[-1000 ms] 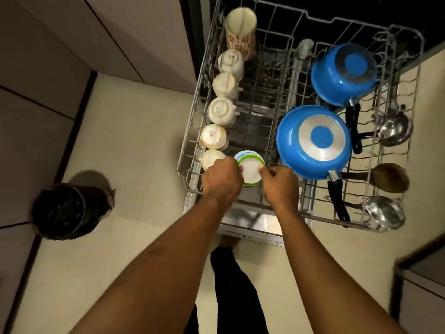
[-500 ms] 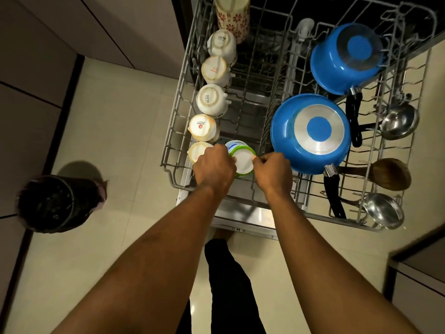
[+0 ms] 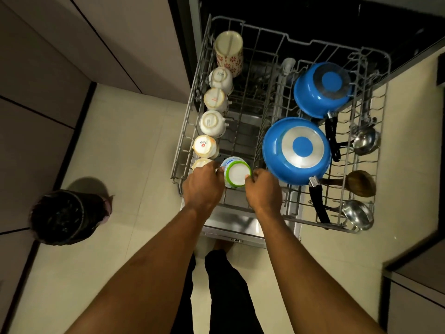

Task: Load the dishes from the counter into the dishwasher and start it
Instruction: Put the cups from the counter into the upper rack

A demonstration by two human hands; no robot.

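— Cup sits upside down at the near edge of the rack, between the row of mugs along the left edge and the blue pan.
— Yes. The left hand and right hand each pinch its wall with curled fingertips.
— Ceramic or plastic?
— Can't tell. Light and stiff, I'd guess, and slick if wet. It could chip on the wire.
— So hold the sides, one hand opposite the other, not the base ring.
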